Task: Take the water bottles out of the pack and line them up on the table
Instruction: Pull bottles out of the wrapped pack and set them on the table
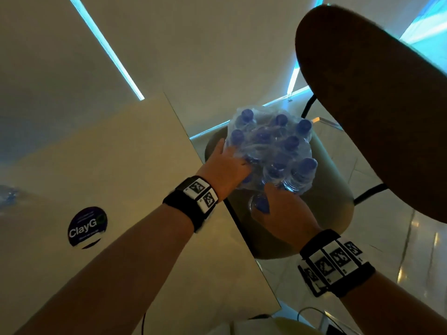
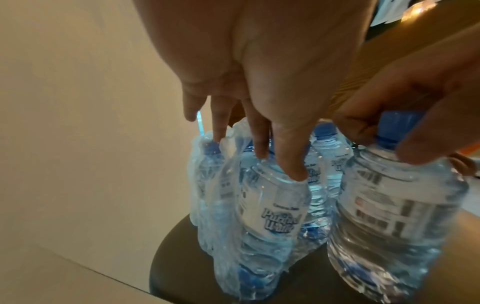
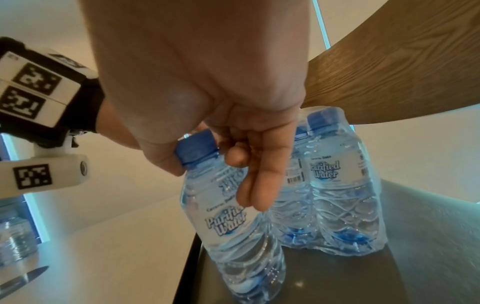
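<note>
A shrink-wrapped pack of blue-capped water bottles [image 1: 273, 143] stands on a round dark stool [image 1: 336, 197] beside the white table [image 1: 125, 165]. My left hand [image 1: 235, 163] lies against the pack's left side, its straight fingers [image 2: 291, 164] pressing on the torn wrap and bottle shoulders. My right hand [image 1: 273, 199] grips one loose bottle [image 3: 233, 226] by its blue cap and neck at the pack's near edge, tilted slightly. In the left wrist view this bottle [image 2: 394, 216] is outside the wrap. The pack [image 3: 340, 185] still holds several bottles.
One bottle [image 3: 15, 236] stands on the white table at its far left [image 1: 7, 194]. A round wooden top [image 1: 377, 105] overhangs the stool on the right. A round ClayGo sticker [image 1: 87, 227] is on the table. Shiny tiled floor lies below.
</note>
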`<state>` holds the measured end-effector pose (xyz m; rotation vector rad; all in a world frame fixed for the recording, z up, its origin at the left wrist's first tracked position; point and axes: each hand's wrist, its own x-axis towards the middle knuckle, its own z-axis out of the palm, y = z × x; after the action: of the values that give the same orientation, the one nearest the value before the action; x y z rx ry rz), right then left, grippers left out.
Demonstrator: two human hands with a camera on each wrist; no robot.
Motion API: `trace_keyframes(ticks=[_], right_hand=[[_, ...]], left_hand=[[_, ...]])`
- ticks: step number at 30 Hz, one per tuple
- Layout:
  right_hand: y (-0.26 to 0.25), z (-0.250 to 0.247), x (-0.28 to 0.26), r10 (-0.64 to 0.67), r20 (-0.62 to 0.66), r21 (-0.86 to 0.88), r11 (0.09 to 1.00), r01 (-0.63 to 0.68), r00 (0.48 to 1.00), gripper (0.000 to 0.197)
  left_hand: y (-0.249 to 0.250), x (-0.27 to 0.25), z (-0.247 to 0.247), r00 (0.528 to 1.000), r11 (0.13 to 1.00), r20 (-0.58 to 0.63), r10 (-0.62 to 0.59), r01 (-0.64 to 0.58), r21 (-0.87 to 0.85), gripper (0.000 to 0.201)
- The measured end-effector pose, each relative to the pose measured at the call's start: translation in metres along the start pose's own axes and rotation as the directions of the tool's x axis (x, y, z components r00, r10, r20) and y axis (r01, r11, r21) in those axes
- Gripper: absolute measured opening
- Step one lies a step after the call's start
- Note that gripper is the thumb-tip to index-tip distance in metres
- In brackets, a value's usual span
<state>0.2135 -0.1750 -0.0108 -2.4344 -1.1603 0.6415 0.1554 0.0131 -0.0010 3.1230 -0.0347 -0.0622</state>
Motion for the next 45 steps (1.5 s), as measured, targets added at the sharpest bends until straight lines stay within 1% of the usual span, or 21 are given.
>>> trace_keyframes(ticks=[2, 3, 5, 7, 10, 13, 17, 20, 22, 24, 26, 28, 29, 32, 33, 37, 38, 39, 41, 43, 45], right_hand=[[-0.003, -0.004, -0.006, 0.009, 0.023, -0.016, 1.0, -0.009, 1.0, 0.027], [-0.006, -0.008, -0.01, 0.014, 0.021, -0.008, 1.0, -0.014, 1.0, 0.024], [-0.015, -0.016, -0.015, 0.015, 0.019, 0.004, 1.0, -0.015, 1.0, 0.026], [-0.028, -0.022, -0.021, 0.057, 0.064, 0.004, 0.998, -0.057, 0.996, 0.031], [-0.072, -0.01, -0.026, 0.044, 0.22, -0.065, 0.997, -0.03, 0.975, 0.027], [-0.129, 0.021, -0.031, -0.109, 0.29, -0.148, 0.976, 0.157, 0.951, 0.026], [-0.204, 0.094, -0.039, -0.343, 0.267, -0.119, 0.916, 0.384, 0.901, 0.026], [-0.271, 0.154, -0.042, -0.467, 0.283, -0.124, 0.848, 0.515, 0.838, 0.021], [-0.321, 0.193, -0.043, -0.539, 0.281, -0.148, 0.793, 0.591, 0.794, 0.02], [-0.368, 0.231, -0.041, -0.576, 0.311, -0.144, 0.758, 0.636, 0.756, 0.02], [-0.405, 0.263, -0.04, -0.57, 0.363, -0.149, 0.746, 0.65, 0.737, 0.01], [-0.426, 0.287, -0.044, -0.554, 0.372, -0.178, 0.745, 0.643, 0.745, 0.007], [-0.428, 0.298, -0.047, -0.542, 0.374, -0.191, 0.749, 0.635, 0.752, 0.016], [-0.412, 0.327, -0.06, -0.445, 0.48, -0.29, 0.733, 0.615, 0.756, 0.076], [-0.406, 0.337, -0.059, -0.422, 0.499, -0.333, 0.713, 0.617, 0.757, 0.083], [-0.405, 0.356, -0.063, -0.449, 0.424, -0.399, 0.687, 0.608, 0.786, 0.063], [-0.41, 0.356, -0.063, -0.469, 0.378, -0.383, 0.706, 0.596, 0.799, 0.061], [-0.415, 0.354, -0.063, -0.47, 0.327, -0.313, 0.764, 0.563, 0.82, 0.06], [-0.429, 0.351, -0.057, -0.442, 0.215, -0.074, 0.882, 0.466, 0.871, 0.058], [-0.442, 0.354, -0.049, -0.407, 0.152, 0.158, 0.909, 0.385, 0.901, 0.056], [-0.45, 0.363, -0.044, -0.404, 0.171, 0.276, 0.895, 0.35, 0.899, 0.057]], left_hand=[[0.009, -0.01, 0.001, 1.0, 0.994, -0.022, 0.004, -0.001, 0.11, 0.024], [0.013, -0.018, 0.001, 0.999, 0.995, -0.048, -0.005, 0.01, 0.102, 0.022], [0.019, -0.042, 0.002, 0.996, 0.999, -0.086, -0.04, 0.037, -0.032, 0.024], [0.024, -0.071, 0.002, 0.986, 0.968, -0.122, -0.113, 0.082, -0.238, 0.03], [0.023, -0.14, -0.006, 0.931, 0.809, -0.14, -0.338, 0.211, -0.549, 0.03], [0.011, -0.223, -0.006, 0.838, 0.696, -0.138, -0.529, 0.335, -0.635, 0.037], [-0.015, -0.346, 0.013, 0.658, 0.526, -0.082, -0.748, 0.513, -0.678, 0.045], [-0.039, -0.435, 0.022, 0.57, 0.464, -0.043, -0.82, 0.62, -0.633, 0.041], [-0.058, -0.495, 0.024, 0.508, 0.395, -0.007, -0.862, 0.662, -0.637, 0.037], [-0.077, -0.55, 0.028, 0.452, 0.352, -0.015, -0.892, 0.674, -0.65, 0.034], [-0.092, -0.591, 0.034, 0.404, 0.322, -0.028, -0.914, 0.683, -0.655, 0.033], [-0.103, -0.615, 0.039, 0.386, 0.318, -0.047, -0.921, 0.68, -0.661, 0.031], [-0.108, -0.623, 0.04, 0.383, 0.321, -0.059, -0.922, 0.671, -0.669, 0.03], [-0.125, -0.631, 0.045, 0.381, 0.317, -0.07, -0.922, 0.638, -0.702, 0.029], [-0.131, -0.631, 0.045, 0.376, 0.318, -0.075, -0.924, 0.642, -0.698, 0.029], [-0.136, -0.629, 0.046, 0.421, 0.35, -0.059, -0.905, 0.658, -0.667, 0.026], [-0.137, -0.631, 0.047, 0.427, 0.354, -0.058, -0.902, 0.658, -0.665, 0.025], [-0.138, -0.634, 0.048, 0.428, 0.356, -0.061, -0.902, 0.657, -0.664, 0.025], [-0.146, -0.64, 0.048, 0.406, 0.353, -0.083, -0.91, 0.656, -0.667, 0.024], [-0.152, -0.646, 0.046, 0.37, 0.343, -0.106, -0.923, 0.666, -0.663, 0.024], [-0.151, -0.652, 0.047, 0.336, 0.322, -0.116, -0.935, 0.664, -0.675, 0.022]])
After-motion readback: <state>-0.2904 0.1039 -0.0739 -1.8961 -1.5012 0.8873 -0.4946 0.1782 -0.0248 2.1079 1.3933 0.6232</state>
